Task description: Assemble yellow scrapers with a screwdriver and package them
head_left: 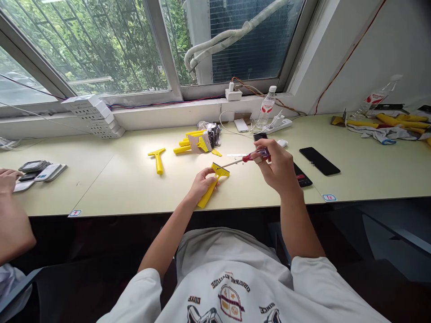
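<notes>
My left hand [201,183] is closed around a yellow scraper [207,195], its wide head pointing away from me and its handle toward the table's front edge. In my right hand [276,165] is a screwdriver [248,157] with a dark red, see-through handle. The shaft slants down to the left, and its tip meets the scraper's head. Beyond the head lie a thin pale strip [236,155] and a few tiny bits. Another yellow scraper [158,160] rests to the left. Farther back is a pile of yellow scrapers [197,140] with dark and metal pieces.
Black phones [319,160] lie to the right. A water bottle [266,107], a power strip [280,124] and cables stand at the back by the window. At far left, another person's hand [9,180] is beside several devices [50,172]. More yellow tools [400,120] lie far right.
</notes>
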Available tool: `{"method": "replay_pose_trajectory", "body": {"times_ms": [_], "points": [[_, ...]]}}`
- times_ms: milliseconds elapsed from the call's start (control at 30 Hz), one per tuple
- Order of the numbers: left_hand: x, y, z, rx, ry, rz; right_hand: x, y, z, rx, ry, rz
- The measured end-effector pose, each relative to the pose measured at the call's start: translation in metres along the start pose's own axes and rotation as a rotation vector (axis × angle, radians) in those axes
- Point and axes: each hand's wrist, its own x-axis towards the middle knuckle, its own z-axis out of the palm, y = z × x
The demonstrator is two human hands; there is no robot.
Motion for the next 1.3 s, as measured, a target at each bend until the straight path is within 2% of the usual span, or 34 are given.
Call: {"method": "replay_pose_trajectory", "body": {"times_ms": [167, 267, 400, 633, 733, 867, 1067, 1300], "points": [[0.000, 0.000, 0.001, -0.002, 0.001, -0.003, -0.004, -0.009, -0.008, 0.116, -0.110, -0.011], [0.001, 0.000, 0.001, 0.002, 0.008, 0.014, -0.004, -0.012, -0.010, 0.026, -0.116, -0.035], [0.001, 0.000, 0.001, 0.016, 0.022, 0.008, -0.004, -0.007, -0.010, -0.124, -0.057, 0.058], [0.001, -0.001, 0.000, 0.011, -0.001, 0.029, -0.007, -0.017, -0.020, -0.036, -0.171, -0.020], [0.002, -0.002, 0.000, 0.007, 0.010, 0.020, -0.006, -0.016, -0.017, -0.086, -0.141, -0.021], [0.003, -0.002, 0.000, 0.008, 0.028, 0.008, -0.003, -0.009, -0.016, -0.146, -0.045, 0.071], [0.003, 0.000, 0.001, 0.003, 0.025, -0.004, -0.005, -0.015, -0.022, -0.057, -0.165, -0.020], [0.002, 0.002, 0.003, -0.011, 0.032, 0.000, -0.005, -0.012, -0.020, -0.179, -0.081, 0.139]]}}
